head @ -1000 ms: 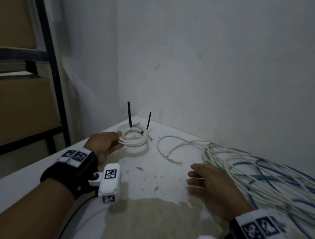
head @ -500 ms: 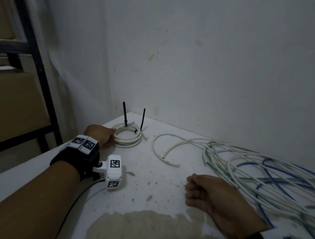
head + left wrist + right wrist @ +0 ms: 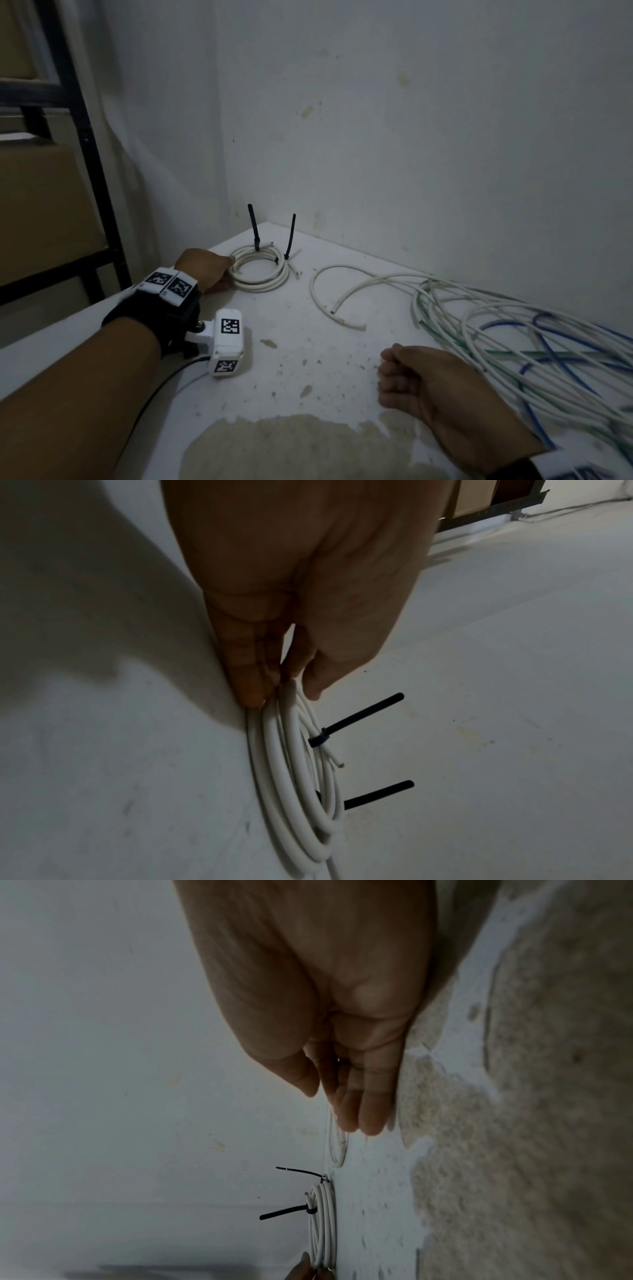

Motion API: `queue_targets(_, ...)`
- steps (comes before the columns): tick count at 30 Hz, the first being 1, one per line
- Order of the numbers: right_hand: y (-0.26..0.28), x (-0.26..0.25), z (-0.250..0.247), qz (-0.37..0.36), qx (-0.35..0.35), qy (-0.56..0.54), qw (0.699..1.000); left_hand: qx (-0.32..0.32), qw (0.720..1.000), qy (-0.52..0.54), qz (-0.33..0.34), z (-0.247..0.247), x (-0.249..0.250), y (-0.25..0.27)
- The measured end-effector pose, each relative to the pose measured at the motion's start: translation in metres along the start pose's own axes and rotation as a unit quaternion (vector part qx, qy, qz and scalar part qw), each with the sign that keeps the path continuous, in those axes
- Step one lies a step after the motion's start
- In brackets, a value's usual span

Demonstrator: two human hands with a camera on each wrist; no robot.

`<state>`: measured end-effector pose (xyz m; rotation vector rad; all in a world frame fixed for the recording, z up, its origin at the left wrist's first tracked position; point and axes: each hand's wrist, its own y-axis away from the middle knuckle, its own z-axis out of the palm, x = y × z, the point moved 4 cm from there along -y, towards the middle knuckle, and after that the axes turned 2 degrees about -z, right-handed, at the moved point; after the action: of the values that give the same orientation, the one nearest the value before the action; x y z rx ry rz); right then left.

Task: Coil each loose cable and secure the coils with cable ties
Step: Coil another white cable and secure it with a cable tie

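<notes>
A white cable coil (image 3: 260, 272) lies flat near the table's back left corner, bound by two black cable ties (image 3: 254, 228) (image 3: 290, 236) whose tails stick up. My left hand (image 3: 231, 270) pinches the coil's left edge; in the left wrist view the thumb and fingers (image 3: 253, 685) clamp the coil (image 3: 294, 791) next to the ties (image 3: 363, 715). My right hand (image 3: 390, 373) rests on the table as a fist and holds nothing (image 3: 342, 1110). A loose white cable (image 3: 342, 294) curves between the coil and a tangle of white, blue and green cables (image 3: 513, 335).
The white table (image 3: 291, 359) is speckled and has a large worn brown patch (image 3: 291, 445) at the front. Walls close off the back and right. A dark metal shelf frame (image 3: 89, 154) with cardboard boxes stands beyond the left edge.
My right hand has curled from flat fingers into a fist and drawn back slightly. The left hand has stayed at the coil's edge.
</notes>
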<state>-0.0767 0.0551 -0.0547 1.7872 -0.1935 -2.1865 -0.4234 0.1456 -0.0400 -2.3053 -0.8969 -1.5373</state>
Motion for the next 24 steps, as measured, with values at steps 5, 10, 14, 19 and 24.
queue_targets(5,0.000,0.000,-0.001,0.000,-0.003,-0.005,1.000,0.008,1.000,-0.002,0.012,-0.004,0.001,0.004)
queue_targets(10,0.005,-0.003,0.000,0.016,0.002,-0.025,1.000,0.080,0.990,-0.003,0.118,-0.013,0.018,0.039)
queue_targets(14,0.022,-0.014,-0.003,0.020,0.009,-0.016,1.000,0.029,0.981,0.083,0.172,0.003,0.033,0.109)
queue_targets(19,0.069,-0.033,-0.033,-0.016,0.009,0.092,0.996,-0.105,0.972,0.121,0.174,0.045,0.038,0.210)
queue_targets(24,0.119,-0.052,-0.092,-0.056,0.039,0.357,0.932,-0.244,0.947,0.174,0.113,0.110,0.036,0.287)
